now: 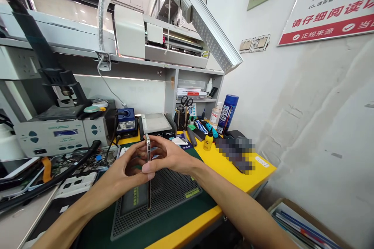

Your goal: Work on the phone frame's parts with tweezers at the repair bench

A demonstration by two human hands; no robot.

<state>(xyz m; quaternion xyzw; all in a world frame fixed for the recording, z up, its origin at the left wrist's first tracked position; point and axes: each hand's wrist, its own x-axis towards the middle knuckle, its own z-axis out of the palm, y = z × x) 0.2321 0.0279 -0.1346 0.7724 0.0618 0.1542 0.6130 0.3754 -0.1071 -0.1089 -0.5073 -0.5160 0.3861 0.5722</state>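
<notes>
A slim smartphone stands upright on edge between my hands, its narrow metal side facing me. My left hand grips it from the left, with the thumb pressed on the near side. From the right, my right hand is wrapped round it, its thumb meeting the left thumb. The phone's faces are mostly hidden by the fingers and the angle. Beneath it lies a dark perforated work mat on a green mat.
At left stand a grey rework station and a black hose over loose phone parts. Behind the hands is a flat heating plate. A yellow bottle, a blue spray can and scissors stand at the back right. A lamp hangs overhead.
</notes>
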